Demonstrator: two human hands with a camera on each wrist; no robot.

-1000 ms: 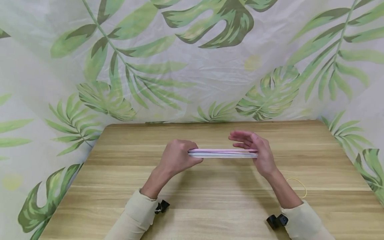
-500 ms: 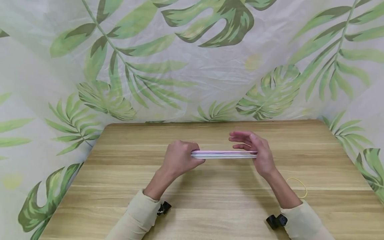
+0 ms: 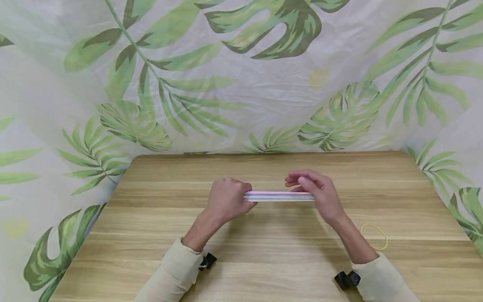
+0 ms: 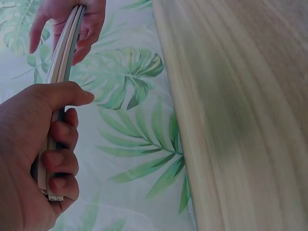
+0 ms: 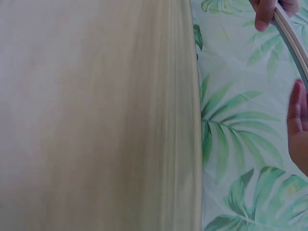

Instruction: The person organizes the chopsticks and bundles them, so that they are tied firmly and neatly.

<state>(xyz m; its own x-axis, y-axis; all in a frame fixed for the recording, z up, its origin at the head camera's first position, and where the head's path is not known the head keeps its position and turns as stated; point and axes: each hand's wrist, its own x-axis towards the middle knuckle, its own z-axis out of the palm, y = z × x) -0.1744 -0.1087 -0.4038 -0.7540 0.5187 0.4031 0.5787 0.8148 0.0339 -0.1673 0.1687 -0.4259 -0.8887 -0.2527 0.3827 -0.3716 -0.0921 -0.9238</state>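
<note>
A slim bundle of long, thin pastel sticks or strips point(image 3: 281, 196) is held level above the table; their exact kind cannot be made out. My left hand point(image 3: 227, 199) grips the left end. In the left wrist view, the fingers of that hand point(image 4: 29, 139) curl round the bundle point(image 4: 67, 53), with the thumb laid across it. At the other end, the palm of my right hand point(image 3: 326, 197) touches the bundle's tip, its fingers stretched loosely and not wrapped round it. Only part of the right hand point(image 5: 298, 134) shows at the right wrist view's edge.
A yellow rubber band point(image 3: 374, 236) lies on the wooden table point(image 3: 271, 268), near the right forearm. Behind the table hangs a leaf-patterned cloth point(image 3: 264, 92). Black wrist cameras sit at both cuffs, the right one point(image 3: 347, 279) low above the table.
My right hand has shifted a little to the left and its thumb has come over the bundle's end. The left hand has moved slightly right. The strips look more evenly together.
</note>
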